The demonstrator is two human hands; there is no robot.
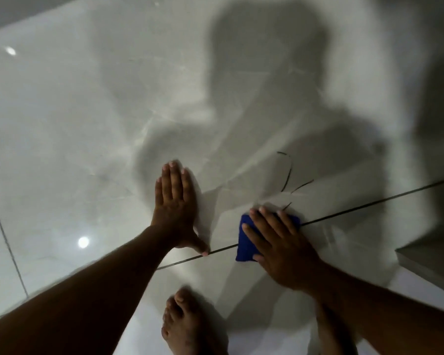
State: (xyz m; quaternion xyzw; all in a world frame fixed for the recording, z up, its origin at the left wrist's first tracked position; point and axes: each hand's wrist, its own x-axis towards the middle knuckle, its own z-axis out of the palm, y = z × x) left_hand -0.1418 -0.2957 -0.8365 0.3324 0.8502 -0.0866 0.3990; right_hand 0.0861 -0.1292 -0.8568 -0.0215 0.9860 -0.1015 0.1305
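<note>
Foot (187, 326) planted below both hands. L hand (174, 208) flat, fingers together, prob bracing on tile (87, 124); R hand (282, 249) spread, pressing cloth (244, 242) to wipe.

Single head-worn view. It looks steeply down on the floor (62, 129), pitched slightly forward. The lens is wide: the grout line (369, 204) past the right grip (280, 249) runs slantwise, and the joints left of the left grip (176, 208) lean outward.

Range is near. Both forearms enter from the bottom edge, and the grips sit just below frame centre. A bare foot (187, 326) lies under the grips, closer to the lens. The wearer's shadow (267, 73) falls on the floor beyond the grips and fills the upper frame. The picture is soft with blur throughout.
</note>
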